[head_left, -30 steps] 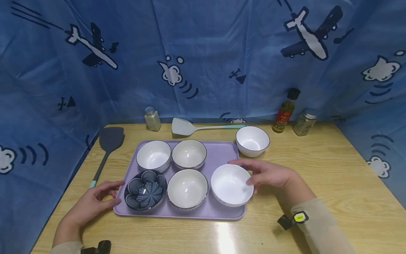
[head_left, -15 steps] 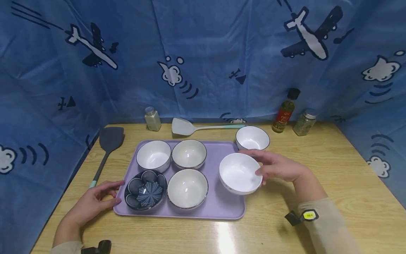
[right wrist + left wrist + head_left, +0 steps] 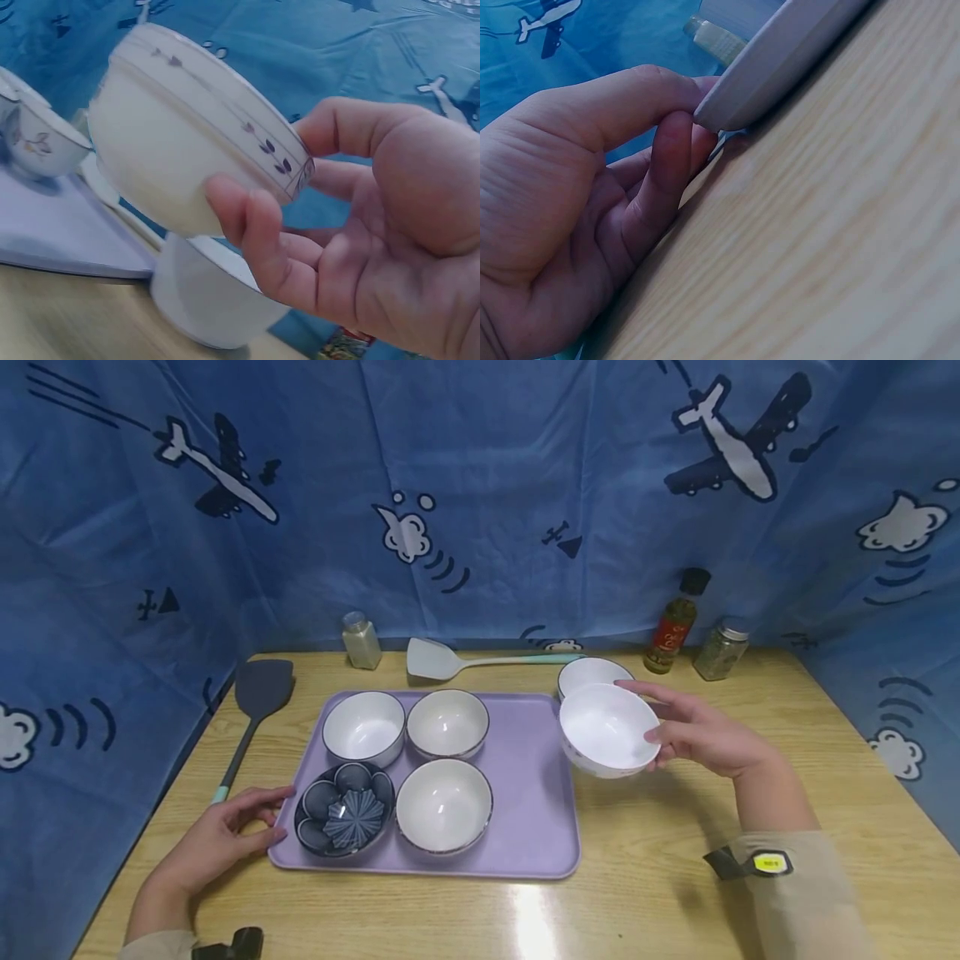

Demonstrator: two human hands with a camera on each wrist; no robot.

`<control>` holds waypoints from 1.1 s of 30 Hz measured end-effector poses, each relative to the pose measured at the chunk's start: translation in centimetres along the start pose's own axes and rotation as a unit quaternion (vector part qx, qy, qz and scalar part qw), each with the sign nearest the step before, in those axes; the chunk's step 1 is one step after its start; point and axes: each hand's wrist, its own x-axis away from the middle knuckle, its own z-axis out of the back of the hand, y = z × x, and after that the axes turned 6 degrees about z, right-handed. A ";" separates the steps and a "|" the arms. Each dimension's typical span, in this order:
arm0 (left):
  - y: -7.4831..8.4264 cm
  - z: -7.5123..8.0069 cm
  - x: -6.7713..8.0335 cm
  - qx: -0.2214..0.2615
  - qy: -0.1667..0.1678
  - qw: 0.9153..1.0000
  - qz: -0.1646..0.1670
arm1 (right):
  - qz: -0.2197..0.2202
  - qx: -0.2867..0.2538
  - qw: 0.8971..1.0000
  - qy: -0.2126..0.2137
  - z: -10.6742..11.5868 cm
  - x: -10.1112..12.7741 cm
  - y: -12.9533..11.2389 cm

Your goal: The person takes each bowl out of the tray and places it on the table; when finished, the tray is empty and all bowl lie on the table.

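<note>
My right hand (image 3: 697,731) grips the rim and side of a white bowl (image 3: 607,727), thumb inside. The bowl is raised at the right edge of a lilac tray (image 3: 531,814); in the right wrist view its outside (image 3: 161,142) shows a leaf-patterned band. Behind and below it, partly hidden, stands another white bowl (image 3: 587,671) with a dark rim. My left hand (image 3: 213,843) pinches the tray's left edge, also seen in the left wrist view, where fingers curl at the tray rim (image 3: 754,79).
On the tray are a white bowl (image 3: 364,727), two cream bowls (image 3: 447,724) and a dark blue petal-shaped bowl (image 3: 345,810). A dark spatula (image 3: 262,689) lies left, a pale spatula (image 3: 435,660) behind. Shaker jar (image 3: 362,643), sauce bottle (image 3: 671,627) and spice jar (image 3: 722,649) stand at the back.
My right hand has lifted the white bowl off the tray's front right and carried it back and to the right, past the tray's edge. The left hand has stayed put.
</note>
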 end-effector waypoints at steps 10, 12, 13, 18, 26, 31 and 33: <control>-0.1 -0.1 0.0 0.004 0.008 1.000 -0.021 | -0.003 -0.031 0.995 0.093 2.0 1.6 -0.7; -0.1 -0.1 0.0 0.004 0.008 1.000 -0.024 | -0.010 -0.036 0.993 0.113 2.5 1.8 -0.6; -0.2 -0.1 0.0 0.004 0.009 1.000 -0.026 | -0.014 -0.036 0.992 0.121 2.7 1.9 -0.6; -0.3 -0.1 0.0 0.002 0.008 1.000 -0.027 | -0.037 -0.038 0.985 0.163 3.7 2.5 -0.3; -0.4 -0.1 -0.1 0.000 0.009 0.999 -0.033 | -0.057 -0.058 0.969 0.232 5.0 3.4 0.2; -0.4 -0.2 -0.1 0.005 0.008 0.999 -0.043 | -0.052 -0.080 0.959 0.268 5.7 3.7 0.8; -0.4 -0.2 -0.1 0.007 0.007 0.999 -0.045 | -0.047 -0.078 0.956 0.277 5.9 3.7 1.1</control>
